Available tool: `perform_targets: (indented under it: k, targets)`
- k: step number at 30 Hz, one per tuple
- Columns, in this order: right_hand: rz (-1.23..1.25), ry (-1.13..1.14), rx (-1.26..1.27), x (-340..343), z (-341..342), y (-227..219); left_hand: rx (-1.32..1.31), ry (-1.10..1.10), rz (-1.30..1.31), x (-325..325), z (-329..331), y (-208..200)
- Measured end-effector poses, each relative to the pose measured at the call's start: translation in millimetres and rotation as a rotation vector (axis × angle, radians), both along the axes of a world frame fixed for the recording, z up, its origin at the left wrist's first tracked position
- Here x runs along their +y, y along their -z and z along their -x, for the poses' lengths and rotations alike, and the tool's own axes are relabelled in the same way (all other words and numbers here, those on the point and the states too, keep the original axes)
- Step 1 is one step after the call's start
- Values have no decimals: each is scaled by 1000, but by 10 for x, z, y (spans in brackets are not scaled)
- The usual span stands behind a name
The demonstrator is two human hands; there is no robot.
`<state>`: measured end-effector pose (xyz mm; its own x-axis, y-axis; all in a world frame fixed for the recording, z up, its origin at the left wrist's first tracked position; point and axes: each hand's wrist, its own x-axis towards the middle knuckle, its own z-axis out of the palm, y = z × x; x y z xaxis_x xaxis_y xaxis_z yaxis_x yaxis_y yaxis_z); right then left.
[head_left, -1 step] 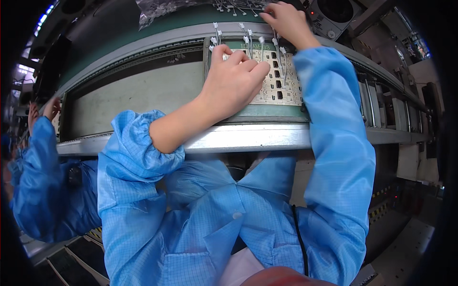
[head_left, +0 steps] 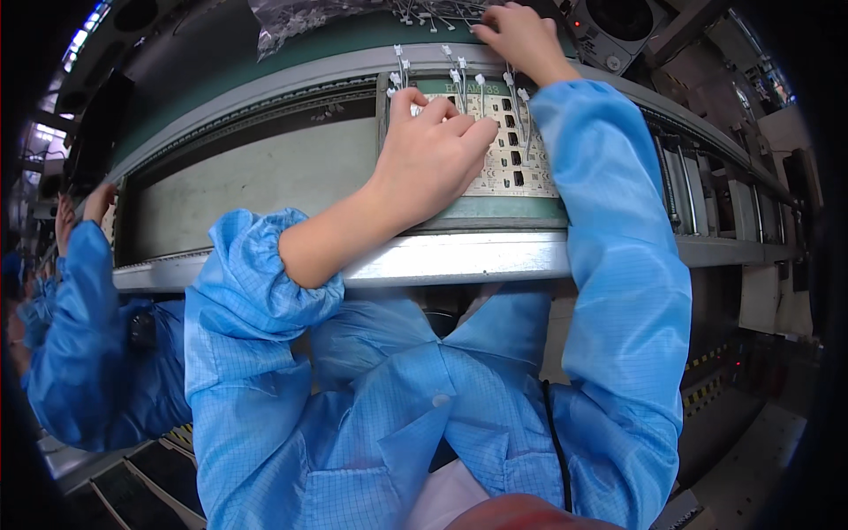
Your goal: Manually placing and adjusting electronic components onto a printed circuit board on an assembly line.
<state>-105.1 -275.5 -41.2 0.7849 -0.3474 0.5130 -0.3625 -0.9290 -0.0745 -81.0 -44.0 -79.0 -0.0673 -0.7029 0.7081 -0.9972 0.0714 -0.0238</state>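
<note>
My left hand (head_left: 433,152) is bent over the left part of a pale circuit board panel (head_left: 495,181) in a green-edged frame. Its fingers curl down; their tips, and anything between them, are hidden. My right hand (head_left: 527,42) reaches past the far rail to a pile of short wire leads with white connectors (head_left: 433,16). Its thumb and forefinger are apart, and no lead shows clearly between them. Several white-ended leads (head_left: 462,66) stand up from the panel or lean over its far edge. Small black parts (head_left: 516,157) sit in a column on the panel.
A clear plastic bag (head_left: 309,25) of small parts lies on the green surface beyond the rail. The metal front rail (head_left: 459,256) runs along my side. At far left are another person's hands (head_left: 84,208) and blue sleeve (head_left: 75,327). A round-faced device (head_left: 618,22) stands at far right.
My right hand has shifted slightly left and farther into the pile of leads. One lead in the middle of the panel sits a little differently. My left hand is almost unmoved.
</note>
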Motion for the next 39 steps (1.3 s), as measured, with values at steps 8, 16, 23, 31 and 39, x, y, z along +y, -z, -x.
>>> perform_targets:
  k: [8, 16, 23, 31, 39]
  targets:
    - [-108, -277, -441, -371, -194, 312, 18, -27, -95, 30, 34, -130]
    - [-255, -36, -581, -207, -67, -231, 246, -102, -249, 98, 11, -80]
    - [-274, 47, -715, -762, 157, -3, 341, -118, -319, 17, -45, -78]
    - [-334, 73, -622, -744, 631, 243, 308, -102, -408, -8, -37, -213]
    - [-423, 93, -555, -551, 703, 173, 327, -97, -437, -3, -39, -226]
